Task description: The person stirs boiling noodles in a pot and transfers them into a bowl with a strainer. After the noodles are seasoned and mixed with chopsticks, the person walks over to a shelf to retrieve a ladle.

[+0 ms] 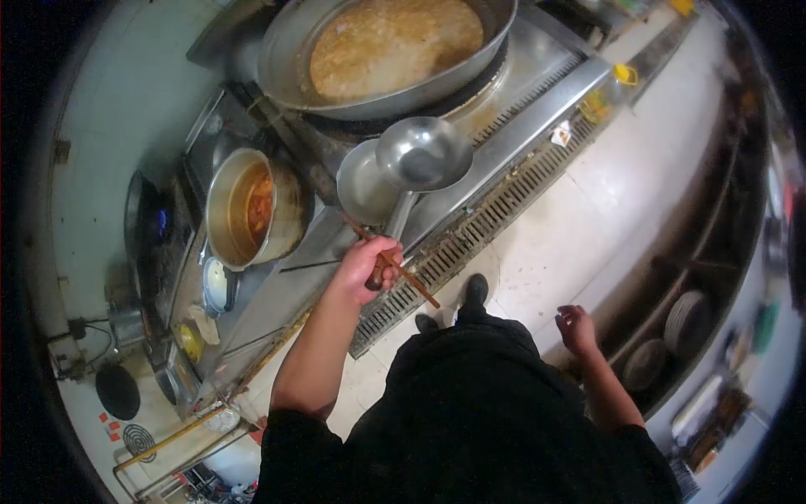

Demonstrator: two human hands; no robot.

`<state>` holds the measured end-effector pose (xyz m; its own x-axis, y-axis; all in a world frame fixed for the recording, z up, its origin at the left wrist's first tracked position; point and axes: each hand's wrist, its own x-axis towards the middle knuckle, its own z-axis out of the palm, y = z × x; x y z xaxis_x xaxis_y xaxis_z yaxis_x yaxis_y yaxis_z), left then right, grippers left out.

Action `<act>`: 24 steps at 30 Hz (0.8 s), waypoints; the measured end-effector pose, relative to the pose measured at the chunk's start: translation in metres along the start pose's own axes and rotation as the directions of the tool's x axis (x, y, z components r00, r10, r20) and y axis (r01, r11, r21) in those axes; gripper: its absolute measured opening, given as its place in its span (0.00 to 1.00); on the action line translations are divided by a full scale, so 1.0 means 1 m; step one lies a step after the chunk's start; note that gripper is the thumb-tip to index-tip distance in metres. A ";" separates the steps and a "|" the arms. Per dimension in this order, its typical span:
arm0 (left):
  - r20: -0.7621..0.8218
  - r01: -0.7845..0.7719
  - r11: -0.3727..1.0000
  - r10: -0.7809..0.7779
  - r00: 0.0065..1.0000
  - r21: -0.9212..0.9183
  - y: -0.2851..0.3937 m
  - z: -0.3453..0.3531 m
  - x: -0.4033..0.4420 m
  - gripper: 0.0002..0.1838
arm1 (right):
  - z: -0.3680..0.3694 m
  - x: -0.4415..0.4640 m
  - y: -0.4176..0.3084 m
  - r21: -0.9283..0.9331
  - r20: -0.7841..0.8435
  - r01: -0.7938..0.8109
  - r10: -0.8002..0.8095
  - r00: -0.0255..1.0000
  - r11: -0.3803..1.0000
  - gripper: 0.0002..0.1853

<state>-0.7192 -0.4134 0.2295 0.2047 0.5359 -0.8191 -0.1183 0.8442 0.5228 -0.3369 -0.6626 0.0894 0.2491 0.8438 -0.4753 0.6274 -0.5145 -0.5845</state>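
Note:
My left hand (372, 264) is wrapped round the handle of a metal ladle (424, 154) and also holds thin brown chopsticks (417, 288) crosswise. The ladle's bowl is over a metal bowl (367, 183) on the steel counter, just below a large wok (290, 63) of brownish, foamy liquid. Left of the ladle stands a deep pot (220, 206) with reddish-brown food inside. My right hand (576, 328) hangs at my right side, away from the stove, its fingers loosely curled and partly spread with nothing in them.
A slotted floor drain (504, 195) runs along the counter's front edge. Shelves at the right hold stacked plates (687, 323). A small blue flame (162, 222) burns at the far left. A yellow-capped container (625, 75) stands at the upper right.

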 end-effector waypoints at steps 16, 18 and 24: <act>0.291 0.012 0.998 0.007 0.957 -0.061 -0.030 0.020 0.059 0.10 | -0.022 -0.004 -0.013 0.004 -0.091 -0.066 0.066 0.994 0.998 0.14; 0.346 0.028 0.998 -0.006 0.938 -0.058 -0.030 0.020 0.066 0.10 | -0.019 -0.013 -0.018 0.007 -0.121 -0.095 0.095 0.988 0.995 0.14; 0.371 -0.028 0.999 0.015 0.928 0.032 -0.025 0.024 0.074 0.08 | -0.004 -0.035 -0.031 -0.007 -0.177 -0.217 0.212 0.961 0.976 0.15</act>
<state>-0.6778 -0.3951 0.1613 0.5490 0.5061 -0.6652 -0.0932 0.8279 0.5530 -0.3619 -0.6753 0.1271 0.5034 0.7289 -0.4641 0.5635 -0.6841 -0.4632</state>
